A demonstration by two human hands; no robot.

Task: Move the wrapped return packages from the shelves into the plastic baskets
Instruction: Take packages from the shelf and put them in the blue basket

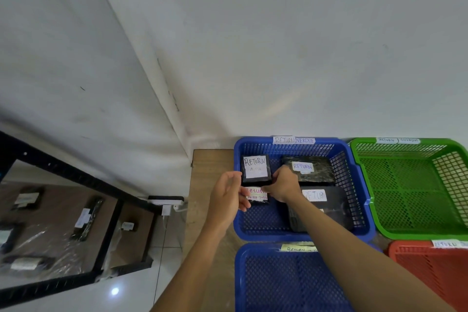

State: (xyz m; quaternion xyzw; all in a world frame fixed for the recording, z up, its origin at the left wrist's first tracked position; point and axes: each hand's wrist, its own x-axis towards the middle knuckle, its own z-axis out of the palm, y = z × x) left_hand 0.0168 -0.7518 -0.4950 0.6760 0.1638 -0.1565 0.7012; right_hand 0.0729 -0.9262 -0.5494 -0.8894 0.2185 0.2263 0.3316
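Both hands over far blue basket (354, 223). Right hand (285, 185) pinches small wrapped package (257, 196) low inside; left hand (226, 191), grip relaxed, steadies its edge. Best: lay it flat beside neighbouring packages, label upward, then release.

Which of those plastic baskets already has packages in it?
The far blue basket, labelled RETURN OVERDUE, where both hands are working. The green basket, near blue basket and red basket show none.

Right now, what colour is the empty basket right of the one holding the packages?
Green mesh plastic, seen in the head view, beside the blue plastic basket.
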